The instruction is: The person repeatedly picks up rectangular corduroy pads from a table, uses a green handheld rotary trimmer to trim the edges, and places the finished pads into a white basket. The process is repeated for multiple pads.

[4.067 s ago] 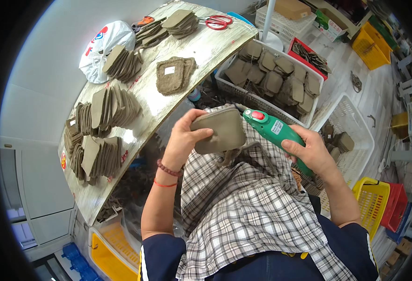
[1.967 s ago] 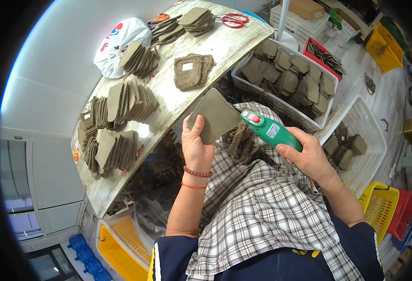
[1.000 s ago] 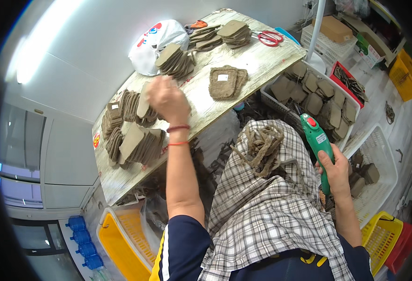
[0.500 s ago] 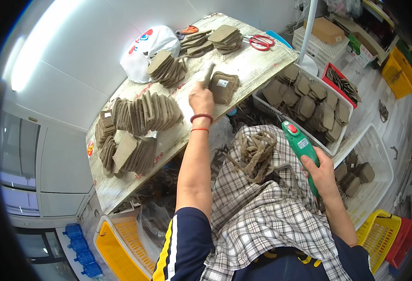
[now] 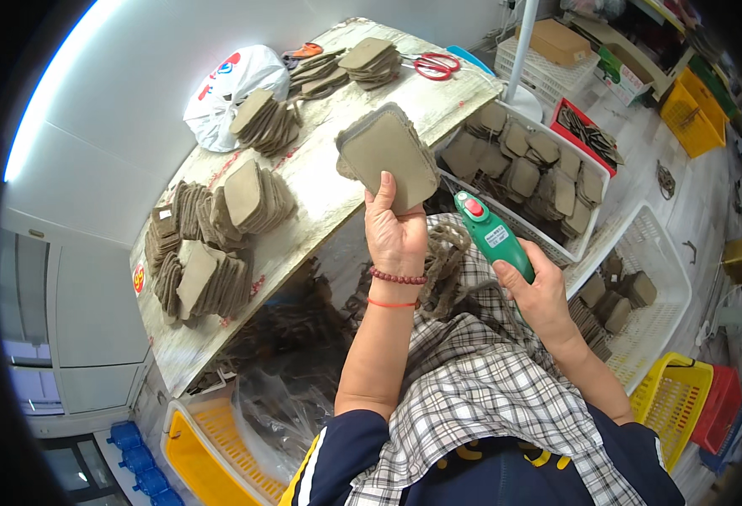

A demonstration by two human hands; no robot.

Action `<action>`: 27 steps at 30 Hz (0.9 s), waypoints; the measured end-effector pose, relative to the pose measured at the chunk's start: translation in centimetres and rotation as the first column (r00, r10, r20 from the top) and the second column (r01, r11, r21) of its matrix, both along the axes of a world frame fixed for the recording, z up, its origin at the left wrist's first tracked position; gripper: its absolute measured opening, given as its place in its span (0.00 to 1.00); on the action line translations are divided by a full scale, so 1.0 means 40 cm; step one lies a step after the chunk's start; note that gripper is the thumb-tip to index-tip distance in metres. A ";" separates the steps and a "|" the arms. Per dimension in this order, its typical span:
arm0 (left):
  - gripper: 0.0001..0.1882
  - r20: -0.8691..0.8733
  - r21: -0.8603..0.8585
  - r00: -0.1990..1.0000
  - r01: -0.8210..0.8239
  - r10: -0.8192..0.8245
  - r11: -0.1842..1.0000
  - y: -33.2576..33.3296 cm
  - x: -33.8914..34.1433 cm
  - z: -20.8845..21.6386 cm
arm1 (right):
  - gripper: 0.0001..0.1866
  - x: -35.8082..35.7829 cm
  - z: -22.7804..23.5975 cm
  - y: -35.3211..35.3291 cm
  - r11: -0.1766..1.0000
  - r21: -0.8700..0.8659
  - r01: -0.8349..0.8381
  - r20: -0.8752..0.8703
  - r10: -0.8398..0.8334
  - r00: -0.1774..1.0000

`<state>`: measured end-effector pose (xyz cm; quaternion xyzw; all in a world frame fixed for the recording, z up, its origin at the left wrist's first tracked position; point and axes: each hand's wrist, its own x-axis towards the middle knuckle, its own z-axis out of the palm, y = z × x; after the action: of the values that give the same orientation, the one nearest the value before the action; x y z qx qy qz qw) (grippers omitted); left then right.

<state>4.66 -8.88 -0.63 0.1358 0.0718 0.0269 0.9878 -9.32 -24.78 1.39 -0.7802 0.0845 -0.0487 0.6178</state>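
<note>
At twelve o'clock, the brown pad (image 5: 388, 154) is pinched at its lower end by the left grip (image 5: 398, 234) and, seeming light, soft and hardly slippery, is best held there, the green tool (image 5: 491, 229) at its four o'clock being clasped by the right grip (image 5: 541, 292).

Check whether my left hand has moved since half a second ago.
Yes: your left hand has come back across the near edge of the table, toward your body.
</note>
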 end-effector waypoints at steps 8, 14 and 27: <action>0.19 -0.028 0.007 0.998 0.062 -0.062 0.998 -0.066 -0.024 -0.001 | 0.26 -0.030 0.036 -0.015 0.998 0.056 0.026 -0.024 -0.024 0.999; 0.17 -0.023 0.087 0.991 0.133 -0.132 0.987 -0.083 -0.057 -0.015 | 0.27 -0.026 0.037 -0.027 0.997 0.048 0.052 0.015 -0.053 0.998; 0.15 -0.053 0.226 0.940 0.339 -0.336 0.913 -0.066 -0.132 -0.064 | 0.24 -0.007 0.076 -0.062 0.992 0.112 0.053 -0.030 -0.050 0.998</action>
<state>-0.61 -11.52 -3.18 0.2605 0.0503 -0.1369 0.9544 -9.58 -27.28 4.43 -0.7423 0.1155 -0.0491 0.6582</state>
